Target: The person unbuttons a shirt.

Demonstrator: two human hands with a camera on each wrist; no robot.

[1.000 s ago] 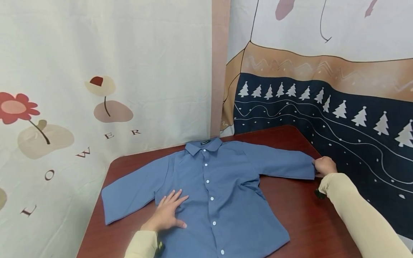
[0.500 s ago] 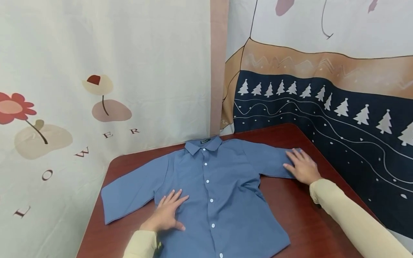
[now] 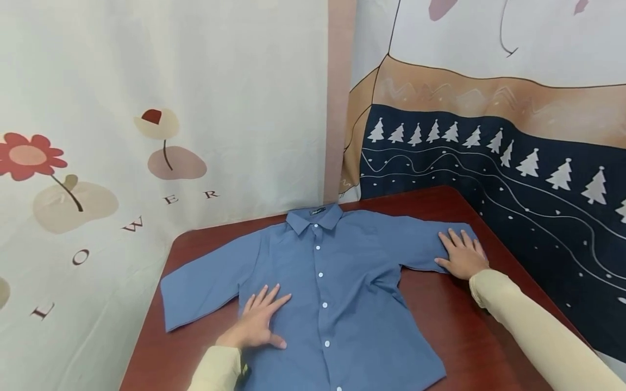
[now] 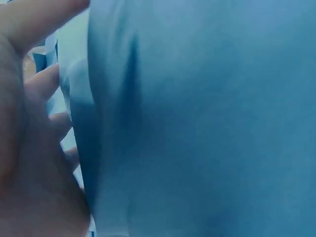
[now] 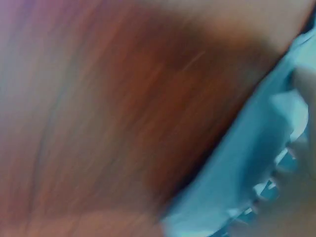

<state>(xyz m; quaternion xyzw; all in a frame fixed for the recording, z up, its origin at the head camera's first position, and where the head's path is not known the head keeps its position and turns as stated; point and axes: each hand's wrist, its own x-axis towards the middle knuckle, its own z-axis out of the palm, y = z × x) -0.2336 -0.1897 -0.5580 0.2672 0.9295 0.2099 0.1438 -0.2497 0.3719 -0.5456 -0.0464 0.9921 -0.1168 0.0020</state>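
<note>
A blue button-up shirt lies spread beneath flat, well-apart hands. Counter shows inward of the right hand, its edge outward.

Passable over bare tabletop between button-up shirt and right edge, though crossed there by person's cream right sleeve; walled off along far edge by flower-print cloth, beyond right edge by tree-print cloth.

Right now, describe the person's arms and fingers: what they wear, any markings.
The left sleeve and right sleeve are long, plain and pale yellow, the right one wrinkled near the wrist. The fingers are ungloved. A small dark object with a yellow-green patch shows beside the left sleeve, too hidden to name.
</note>
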